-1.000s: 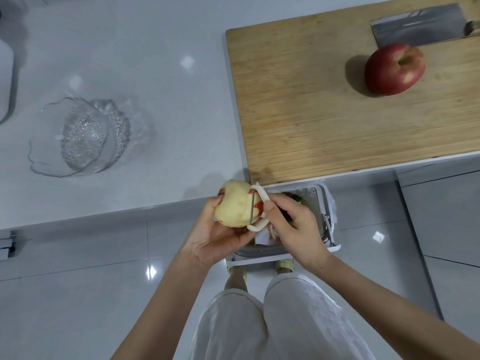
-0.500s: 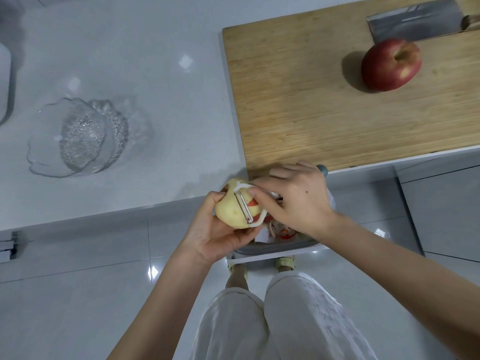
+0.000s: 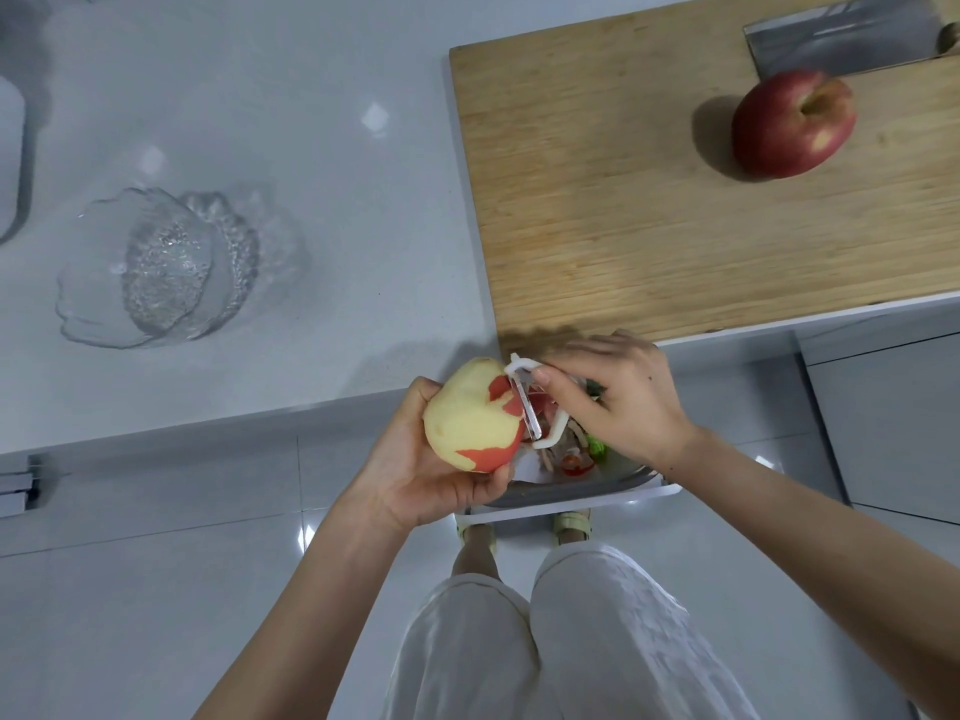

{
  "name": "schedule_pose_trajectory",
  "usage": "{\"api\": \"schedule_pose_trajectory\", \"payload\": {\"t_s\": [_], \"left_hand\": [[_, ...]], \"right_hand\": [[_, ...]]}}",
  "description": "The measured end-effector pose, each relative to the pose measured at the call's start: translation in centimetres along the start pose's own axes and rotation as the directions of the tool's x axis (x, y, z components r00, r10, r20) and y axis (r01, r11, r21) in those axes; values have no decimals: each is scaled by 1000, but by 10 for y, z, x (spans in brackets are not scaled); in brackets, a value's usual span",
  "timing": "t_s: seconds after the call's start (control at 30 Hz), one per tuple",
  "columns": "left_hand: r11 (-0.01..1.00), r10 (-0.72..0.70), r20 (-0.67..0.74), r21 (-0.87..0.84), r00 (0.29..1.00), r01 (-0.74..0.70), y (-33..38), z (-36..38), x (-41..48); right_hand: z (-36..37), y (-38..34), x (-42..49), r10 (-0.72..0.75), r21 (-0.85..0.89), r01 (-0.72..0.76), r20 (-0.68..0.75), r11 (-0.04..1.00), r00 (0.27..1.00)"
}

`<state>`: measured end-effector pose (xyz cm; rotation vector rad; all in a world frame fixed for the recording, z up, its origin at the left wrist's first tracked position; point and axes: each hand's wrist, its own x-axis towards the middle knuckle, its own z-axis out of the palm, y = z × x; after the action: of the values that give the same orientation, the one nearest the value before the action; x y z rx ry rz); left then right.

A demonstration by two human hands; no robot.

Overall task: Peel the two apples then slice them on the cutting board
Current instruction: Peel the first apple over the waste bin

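One apple [image 3: 470, 418] in left hand [image 3: 415, 472]; peeler [image 3: 529, 410], right hand [image 3: 623, 402]

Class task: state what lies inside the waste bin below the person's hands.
Inside the bin, red peel strips and green scraps show. The right hand, peeler and apple cover the rest.

Apple 1 [image 3: 470, 415]: mostly peeled, pale flesh with red skin patches left at its 3 and 5 o'clock. It's held in the air at 7 o'clock off the cutting board [image 3: 597, 200] corner, with the peeler [image 3: 530, 402] blade against its 3 o'clock side. Apple 2 [image 3: 792, 124]: red, whole, unpeeled, dimple up, on the board's 2 o'clock area, cleaver [image 3: 831, 36] flat at its 12 o'clock.
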<state>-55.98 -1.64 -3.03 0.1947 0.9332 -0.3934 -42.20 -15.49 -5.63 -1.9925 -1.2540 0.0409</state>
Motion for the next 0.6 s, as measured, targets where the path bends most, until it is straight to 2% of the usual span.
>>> {"api": "schedule_pose_trajectory", "payload": {"t_s": [0.17, 0.3, 0.37, 0.43, 0.5, 0.6], "left_hand": [[997, -60, 74, -35, 995, 63, 0, -4, -1], [979, -122, 384, -107, 915, 175, 8, -7, -5], [984, -77, 325, -127, 943, 125, 12, -5, -7], [995, -12, 193, -99, 981, 31, 13, -4, -7], [999, 33, 64, -22, 997, -32, 12, -4, -7], [991, 104, -73, 90, 992, -97, 10, -5, -7]], "right_hand": [[3, 2, -4, 22, 55, -21, -2, 998, 1000], [9, 14, -22, 77, -84, -70, 80, 994, 994], [12, 14, -30, 158, -94, -147, 118, 985, 980], [12, 12, -33, 266, -145, -241, 192, 960, 945], [9, 11, -35, 393, -296, -297, 355, 908, 848], [6, 9, -30, 494, -500, -219, 524, 838, 693]]}}
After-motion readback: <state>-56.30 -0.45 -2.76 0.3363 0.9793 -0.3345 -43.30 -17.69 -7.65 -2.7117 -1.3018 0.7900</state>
